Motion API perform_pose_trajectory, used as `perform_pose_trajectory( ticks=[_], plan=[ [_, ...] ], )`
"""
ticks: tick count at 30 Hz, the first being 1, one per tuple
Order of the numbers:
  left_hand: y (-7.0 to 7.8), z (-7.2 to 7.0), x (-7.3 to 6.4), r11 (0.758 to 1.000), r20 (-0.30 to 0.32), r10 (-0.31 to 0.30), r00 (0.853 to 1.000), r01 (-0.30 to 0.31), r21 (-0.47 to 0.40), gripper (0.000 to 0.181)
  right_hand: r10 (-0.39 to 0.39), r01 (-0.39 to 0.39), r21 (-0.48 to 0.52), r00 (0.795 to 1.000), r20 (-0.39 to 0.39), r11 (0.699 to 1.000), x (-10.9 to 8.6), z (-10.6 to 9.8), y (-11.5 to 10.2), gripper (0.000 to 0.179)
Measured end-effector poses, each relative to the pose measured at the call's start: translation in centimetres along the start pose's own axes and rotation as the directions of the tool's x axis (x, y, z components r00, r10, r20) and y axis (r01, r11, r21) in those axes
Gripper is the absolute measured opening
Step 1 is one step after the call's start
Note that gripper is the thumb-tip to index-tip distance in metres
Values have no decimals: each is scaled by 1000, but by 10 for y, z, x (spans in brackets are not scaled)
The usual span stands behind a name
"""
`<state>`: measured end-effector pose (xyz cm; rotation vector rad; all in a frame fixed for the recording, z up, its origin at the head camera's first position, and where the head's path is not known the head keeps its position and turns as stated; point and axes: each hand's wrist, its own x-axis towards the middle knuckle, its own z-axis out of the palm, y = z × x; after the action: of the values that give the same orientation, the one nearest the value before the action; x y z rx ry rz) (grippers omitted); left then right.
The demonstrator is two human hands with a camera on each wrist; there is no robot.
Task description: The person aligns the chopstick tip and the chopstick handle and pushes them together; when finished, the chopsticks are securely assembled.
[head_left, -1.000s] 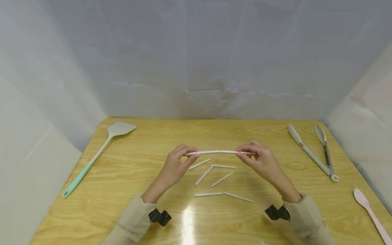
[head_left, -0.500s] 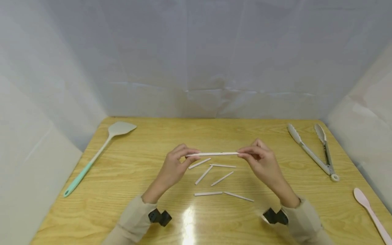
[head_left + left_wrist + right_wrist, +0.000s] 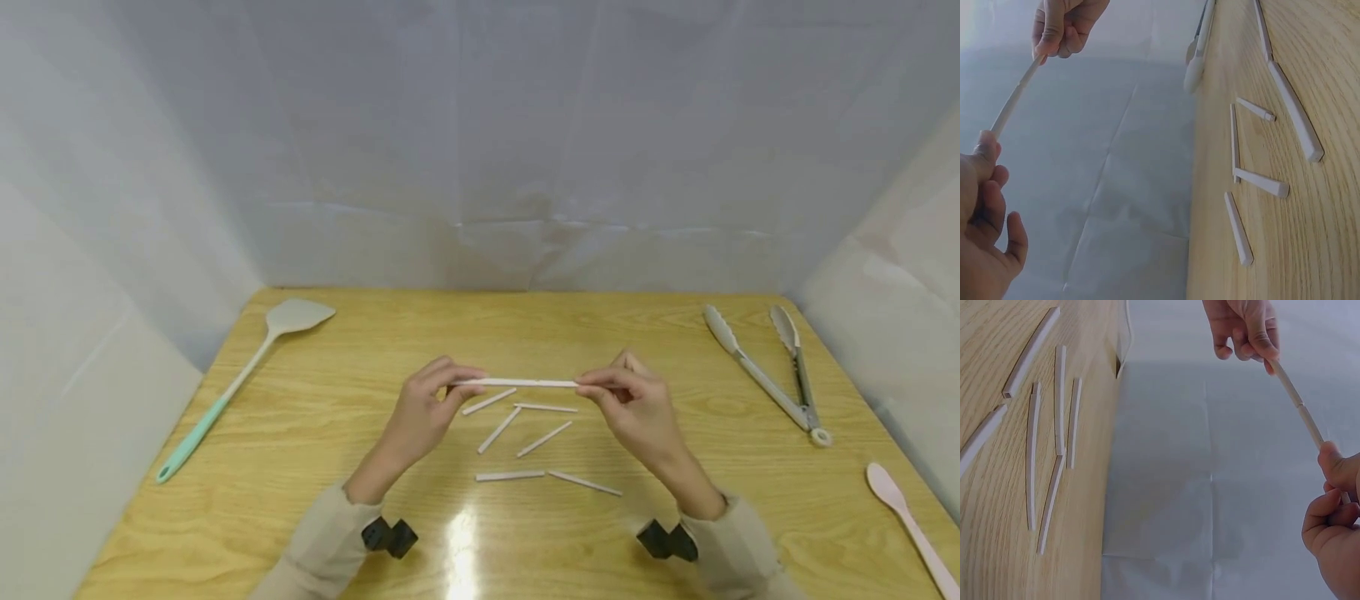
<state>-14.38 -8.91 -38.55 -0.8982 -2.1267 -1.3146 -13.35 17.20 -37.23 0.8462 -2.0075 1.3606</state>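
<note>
Between my hands a thin pale chopstick [image 3: 517,382] made of two sections is held level above the table. My left hand [image 3: 423,412] pinches its left end between thumb and fingers. The other end is pinched by my right hand [image 3: 637,408], whose fingers hide the tip. A fine seam shows where the two sections meet, clearest in the right wrist view on the chopstick [image 3: 1297,403]. Below lie several loose chopstick sections [image 3: 510,476], some with a narrow peg end and one with a hollow square end [image 3: 1007,395].
On the wooden table [image 3: 337,533] a spatula [image 3: 251,367] with a green handle lies at the left. Open tongs [image 3: 772,383] rest at the right, with a pink spoon [image 3: 903,517] nearer the front. Pale sheeting [image 3: 480,167] stands behind and on both sides.
The chopstick went from slightly bent at its seam to straight, and sank a little. My right hand shifted its grip along it and lowered slightly. The loose sections stayed put.
</note>
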Motion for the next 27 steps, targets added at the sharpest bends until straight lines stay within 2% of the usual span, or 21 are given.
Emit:
perform_pose_trajectory(
  ticks=[3, 10, 16, 20, 27],
  plan=[
    [-1, 0, 0, 1000, -13, 14, 1000, -14, 13, 21, -11, 11, 8, 1000, -15, 1000, 0, 2, 1, 21],
    [0, 3, 0, 999, -39, 34, 999, -33, 36, 30, 3, -4, -14, 999, -46, 1000, -2, 6, 3, 13],
    [4, 5, 1, 998, -73, 48, 996, -45, 46, 15, -19, 16, -30, 997, -75, 999, -1, 8, 4, 30],
    [6, 5, 3, 997, -93, 71, 993, -67, 43, 14, -39, 38, -13, 995, -87, 999, 1, 8, 3, 36],
    [7, 6, 6, 993, -109, 109, 988, -104, 48, 36, -96, 99, 17, 988, -124, 995, 3, 9, 4, 35]
  ],
)
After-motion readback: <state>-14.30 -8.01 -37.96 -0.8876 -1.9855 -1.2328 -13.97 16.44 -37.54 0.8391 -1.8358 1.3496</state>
